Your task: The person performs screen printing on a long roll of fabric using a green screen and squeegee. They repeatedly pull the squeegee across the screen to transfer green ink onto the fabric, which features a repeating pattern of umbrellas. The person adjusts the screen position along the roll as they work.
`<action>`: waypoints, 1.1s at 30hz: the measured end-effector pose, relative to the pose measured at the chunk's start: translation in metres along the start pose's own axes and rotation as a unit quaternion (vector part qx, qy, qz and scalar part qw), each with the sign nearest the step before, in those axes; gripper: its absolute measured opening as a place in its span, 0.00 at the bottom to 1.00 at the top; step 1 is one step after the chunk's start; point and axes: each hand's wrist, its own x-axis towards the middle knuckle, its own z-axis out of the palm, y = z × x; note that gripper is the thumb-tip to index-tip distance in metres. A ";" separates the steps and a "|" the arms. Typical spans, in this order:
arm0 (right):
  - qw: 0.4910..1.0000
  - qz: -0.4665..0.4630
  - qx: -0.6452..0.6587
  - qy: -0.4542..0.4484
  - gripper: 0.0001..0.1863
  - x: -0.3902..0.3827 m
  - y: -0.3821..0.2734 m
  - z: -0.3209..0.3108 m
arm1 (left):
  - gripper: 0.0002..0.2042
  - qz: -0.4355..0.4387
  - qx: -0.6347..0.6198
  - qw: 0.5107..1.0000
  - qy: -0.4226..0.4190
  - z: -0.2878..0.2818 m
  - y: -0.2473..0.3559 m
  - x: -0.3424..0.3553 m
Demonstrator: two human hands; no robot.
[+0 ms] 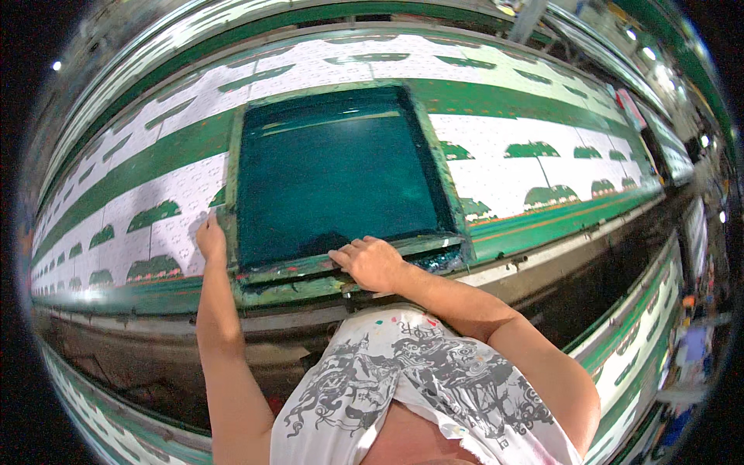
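Note:
A screen-printing frame (422,124) with a green border and a dark teal mesh lies over white fabric (486,132) printed with green shapes. My left hand (210,236) is curled just beside the frame's left side; what its fingers hold, if anything, is hidden. My right hand (366,260) is closed over a paint-smeared bar (422,247) along the frame's near side, its fingers toward the mesh. Dark wet ink shows along the near end, partly under that bar.
The long green printing table (519,242) runs left to right, with its metal rail (542,246) along the near edge. Another printed table (643,325) stands behind me on the right. An upright post (527,22) and ceiling lights show at the upper right.

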 end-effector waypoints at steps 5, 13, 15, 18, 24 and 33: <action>0.992 0.015 0.029 -0.125 0.13 0.035 0.019 -0.021 | 0.38 -0.039 0.021 0.999 -0.007 -0.015 0.028 -0.012; 0.981 0.108 0.046 -0.155 0.15 0.054 0.027 -0.030 | 0.40 -0.088 0.005 0.996 -0.015 -0.028 0.055 -0.027; 0.981 0.142 0.043 -0.128 0.16 0.061 0.039 -0.030 | 0.39 -0.075 -0.011 0.997 -0.009 -0.028 0.057 -0.026; 0.976 0.210 0.059 -0.023 0.17 0.065 0.066 -0.037 | 0.39 -0.071 -0.007 0.997 -0.019 -0.027 0.056 -0.029; 0.911 0.403 -0.063 0.058 0.18 0.074 0.156 -0.070 | 0.39 -0.054 0.000 0.998 -0.015 -0.026 0.052 -0.028; 0.817 0.565 -0.114 0.017 0.13 0.050 0.227 -0.045 | 0.38 -0.060 -0.001 0.998 -0.017 -0.029 0.056 -0.031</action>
